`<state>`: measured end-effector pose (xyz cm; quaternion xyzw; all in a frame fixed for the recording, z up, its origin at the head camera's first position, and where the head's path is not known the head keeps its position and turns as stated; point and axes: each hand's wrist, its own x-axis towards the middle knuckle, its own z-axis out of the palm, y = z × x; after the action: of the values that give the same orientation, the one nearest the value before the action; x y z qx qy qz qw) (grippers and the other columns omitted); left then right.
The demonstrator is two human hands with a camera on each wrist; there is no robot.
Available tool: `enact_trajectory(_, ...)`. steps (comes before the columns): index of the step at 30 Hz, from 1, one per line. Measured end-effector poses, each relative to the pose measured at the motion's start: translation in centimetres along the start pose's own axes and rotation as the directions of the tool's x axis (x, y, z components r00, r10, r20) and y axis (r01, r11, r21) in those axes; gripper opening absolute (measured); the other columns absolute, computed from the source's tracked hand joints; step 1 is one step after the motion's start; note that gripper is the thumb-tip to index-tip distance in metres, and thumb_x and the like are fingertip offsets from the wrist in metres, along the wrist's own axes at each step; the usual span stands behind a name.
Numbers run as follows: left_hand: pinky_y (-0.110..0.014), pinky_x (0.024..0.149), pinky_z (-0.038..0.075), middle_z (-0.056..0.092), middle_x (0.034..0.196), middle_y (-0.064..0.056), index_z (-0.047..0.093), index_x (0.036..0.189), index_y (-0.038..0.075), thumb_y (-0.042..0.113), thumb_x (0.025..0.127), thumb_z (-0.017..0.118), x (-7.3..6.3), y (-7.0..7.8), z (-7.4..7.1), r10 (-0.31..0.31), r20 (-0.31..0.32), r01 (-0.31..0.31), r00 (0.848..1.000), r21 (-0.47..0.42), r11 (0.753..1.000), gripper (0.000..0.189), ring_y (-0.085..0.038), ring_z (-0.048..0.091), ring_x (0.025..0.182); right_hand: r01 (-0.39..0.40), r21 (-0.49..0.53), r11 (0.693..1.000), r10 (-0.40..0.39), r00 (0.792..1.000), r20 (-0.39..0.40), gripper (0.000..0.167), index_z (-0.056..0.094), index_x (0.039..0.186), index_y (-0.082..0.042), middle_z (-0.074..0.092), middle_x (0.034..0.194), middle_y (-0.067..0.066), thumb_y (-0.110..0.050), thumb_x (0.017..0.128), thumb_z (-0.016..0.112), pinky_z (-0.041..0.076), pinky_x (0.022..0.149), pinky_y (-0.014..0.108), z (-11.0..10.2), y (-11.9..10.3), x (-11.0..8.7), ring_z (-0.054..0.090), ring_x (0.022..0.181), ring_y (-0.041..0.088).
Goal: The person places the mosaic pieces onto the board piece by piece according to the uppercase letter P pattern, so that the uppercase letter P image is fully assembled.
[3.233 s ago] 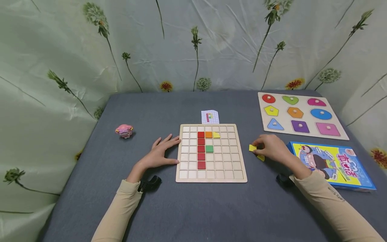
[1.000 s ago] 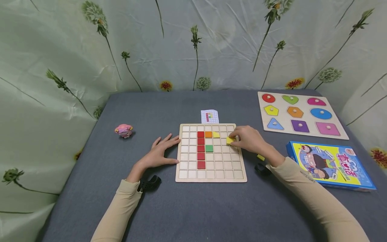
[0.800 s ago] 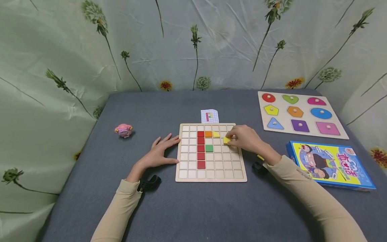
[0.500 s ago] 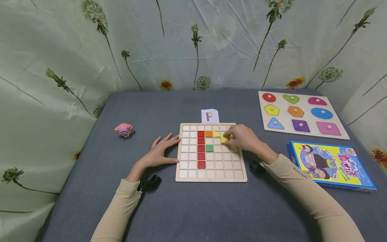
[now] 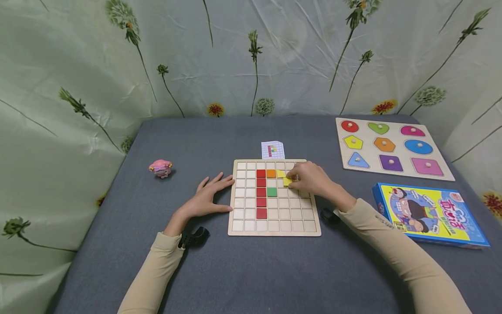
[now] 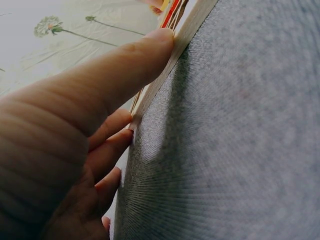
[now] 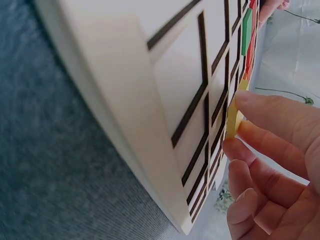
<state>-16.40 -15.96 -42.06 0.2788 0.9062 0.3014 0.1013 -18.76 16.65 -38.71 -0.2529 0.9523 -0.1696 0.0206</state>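
A wooden grid board (image 5: 274, 231) lies mid-table, with a column of several red tiles (image 5: 261, 192). An orange tile (image 5: 271, 173) and a yellow tile (image 5: 280, 173) continue the row from the top red one; a green tile (image 5: 271, 192) sits lower down. My right hand (image 5: 313, 179) pinches another yellow tile (image 5: 287, 182) between thumb and fingers, just over the board, below and right of the placed yellow one. The right wrist view shows this held tile (image 7: 233, 114) tilted. With fingers spread, my left hand (image 5: 208, 198) touches the board's left edge.
Behind the board lies a small pattern card (image 5: 273, 150). A pink toy (image 5: 161, 168) stands at left. To the right are a knobbed shape puzzle (image 5: 396, 162) and a blue-and-yellow box (image 5: 431, 216), close to my right forearm.
My right hand picked up a yellow tile right of the board and carried it left over the grid. Another loose yellow tile is now hidden by my right arm. The left hand stayed put.
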Motion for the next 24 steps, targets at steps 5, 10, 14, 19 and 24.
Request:
enact_trajectory(5,-0.062,0.112,-0.001,0.034,0.153,-0.01,0.038,0.144,0.013,0.033,0.077,0.076,0.0,0.0,0.0,-0.002,0.002,0.002,1.0,0.0,1.0,0.08,-0.036,0.015,0.147,0.016,0.007,1.0,-0.016,1.0,0.004,0.022,0.075,0.097,-0.006,0.069,0.087,0.007,-0.016,0.077,0.076,0.038,0.06,0.024,0.5,0.0,0.1,0.049,0.07,0.013)
enact_trajectory(10,-0.062,0.112,-0.001,0.034,0.152,-0.01,0.039,0.144,0.013,0.033,0.077,0.076,0.0,-0.1,0.0,0.0,-0.001,0.0,1.0,0.003,1.0,0.08,-0.036,0.015,0.146,0.045,-0.007,0.999,-0.045,0.999,-0.017,0.02,0.075,0.093,-0.008,0.066,0.082,0.005,-0.018,0.076,0.077,0.038,0.059,0.024,0.8,0.0,0.3,0.048,0.069,0.011)
enact_trajectory(14,-0.062,0.112,-0.001,0.034,0.153,-0.01,0.038,0.144,0.013,0.033,0.077,0.076,0.0,-0.1,0.1,0.0,0.0,0.0,1.0,0.005,1.0,0.08,-0.036,0.015,0.146,0.057,0.003,0.998,-0.057,0.998,-0.033,0.017,0.074,0.091,-0.008,0.062,0.077,0.004,-0.017,0.076,0.077,0.037,0.06,0.023,0.9,-0.1,0.3,0.047,0.067,0.011)
enact_trajectory(19,-0.062,0.112,-0.001,0.034,0.153,-0.01,0.039,0.144,0.013,0.033,0.076,0.076,0.1,-0.2,0.1,0.006,-0.004,-0.006,1.0,0.004,1.0,0.08,-0.036,0.015,0.146,0.061,0.034,0.998,-0.059,0.997,-0.04,0.017,0.074,0.091,-0.005,0.061,0.073,0.005,-0.014,0.077,0.076,0.035,0.059,0.023,1.1,-0.1,0.5,0.047,0.066,0.011)
enact_trajectory(24,-0.062,0.112,-0.001,0.034,0.153,-0.01,0.038,0.144,0.013,0.034,0.077,0.076,0.1,-0.2,0.1,0.001,0.0,-0.001,1.0,0.006,1.0,0.08,-0.036,0.015,0.147,0.048,0.072,0.996,-0.046,0.999,-0.026,0.021,0.073,0.096,-0.002,0.063,0.075,0.006,-0.013,0.077,0.076,0.036,0.059,0.022,1.2,-0.3,0.6,0.049,0.066,0.012)
